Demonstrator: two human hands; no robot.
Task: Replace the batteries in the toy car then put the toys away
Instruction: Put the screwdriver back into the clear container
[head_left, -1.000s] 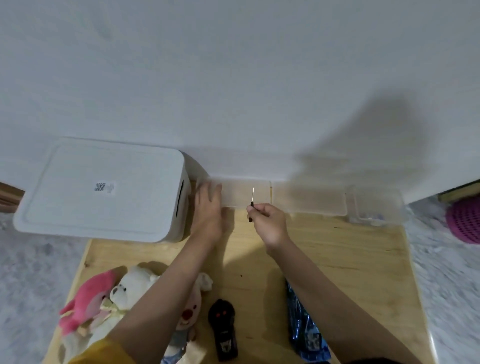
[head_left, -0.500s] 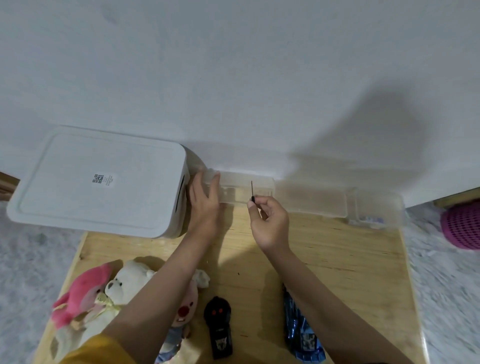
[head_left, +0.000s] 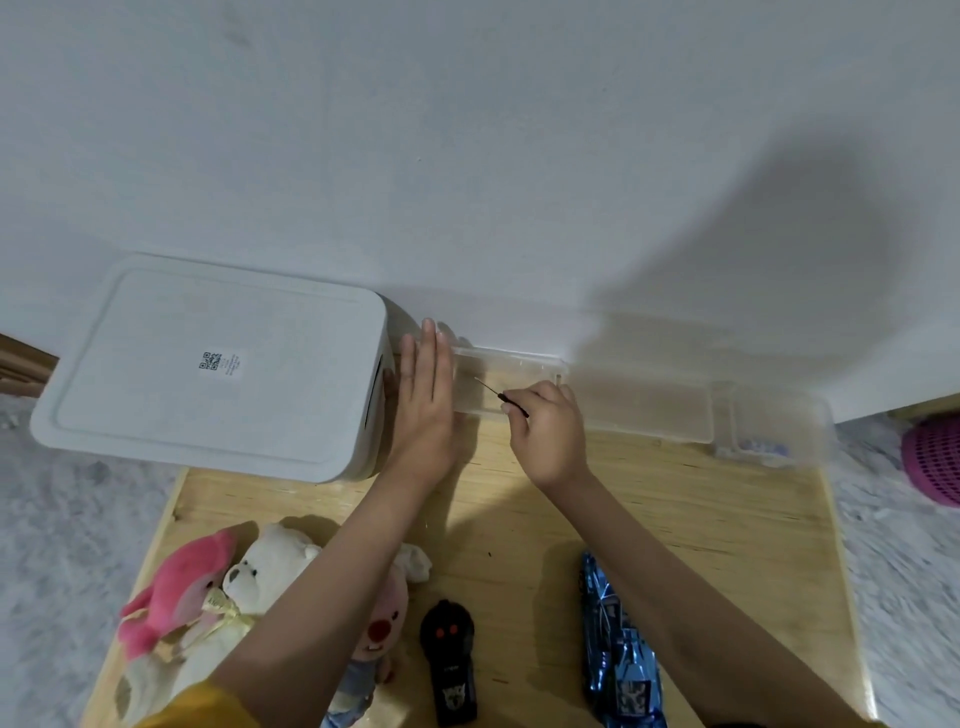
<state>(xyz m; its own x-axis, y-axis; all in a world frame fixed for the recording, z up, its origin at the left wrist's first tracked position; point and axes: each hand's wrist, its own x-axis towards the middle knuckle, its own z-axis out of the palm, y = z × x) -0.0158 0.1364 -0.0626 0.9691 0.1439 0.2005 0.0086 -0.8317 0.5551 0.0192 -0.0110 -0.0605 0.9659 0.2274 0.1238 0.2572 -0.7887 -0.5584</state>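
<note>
Wooden table against white wall (grey carpet around).

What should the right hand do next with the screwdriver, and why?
Probably bring the screwdriver back toward the blue car. The right hand pinches it over the clear box, the left hand lies flat at the box's end, and the car lies untouched near the table's front edge.

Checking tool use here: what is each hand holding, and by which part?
The right hand pinches a small screwdriver by its black handle. The left hand holds nothing, lying flat against the clear box.
</note>
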